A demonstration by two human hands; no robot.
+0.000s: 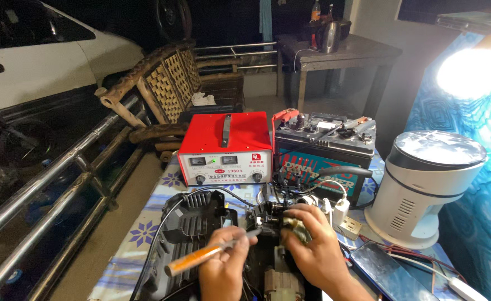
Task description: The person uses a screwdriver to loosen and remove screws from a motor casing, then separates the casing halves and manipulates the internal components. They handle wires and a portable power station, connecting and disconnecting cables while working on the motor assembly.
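**Near the table's front edge: tool tip meets the opened machine**

On the table lies the dark opened machine housing. At its 3 o'clock side sits a small motor assembly. The right hand is curled over that assembly from 4 o'clock, fingers closed on it. The left hand pinches an orange-handled screwdriver; its long axis runs from 8 o'clock up to 2 o'clock, tip at the assembly, just beside the right hand.
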